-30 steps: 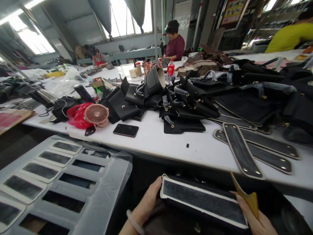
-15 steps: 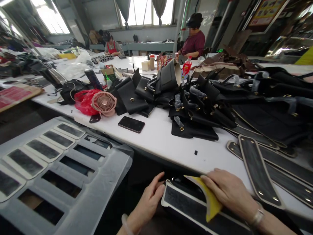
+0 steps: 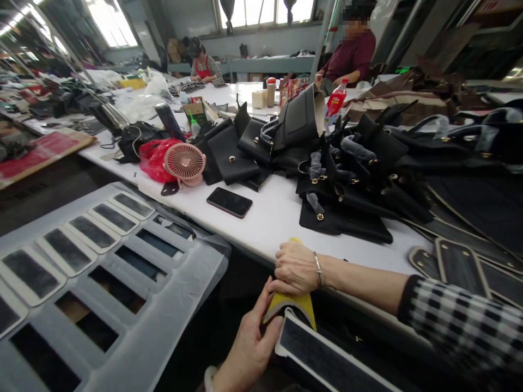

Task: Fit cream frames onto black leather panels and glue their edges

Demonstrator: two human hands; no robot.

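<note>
My right hand is closed on a yellow sheet with a curved lower edge, at the near edge of the white table. The sheet lies against the end of a long black piece with a pale border. My left hand holds that end, its thumb at the pale corner and its fingertips by the yellow sheet. Below the border the rest of the dark piece is hard to make out.
Black bags are heaped on the white table, beside a phone and a pink fan. At left, a grey slotted tray carries pale-edged black pieces. A person sits across the table.
My right hand has moved left with the yellow sheet, from over the middle of the black piece to its left end, beside my left hand. The camera view has shifted somewhat.
</note>
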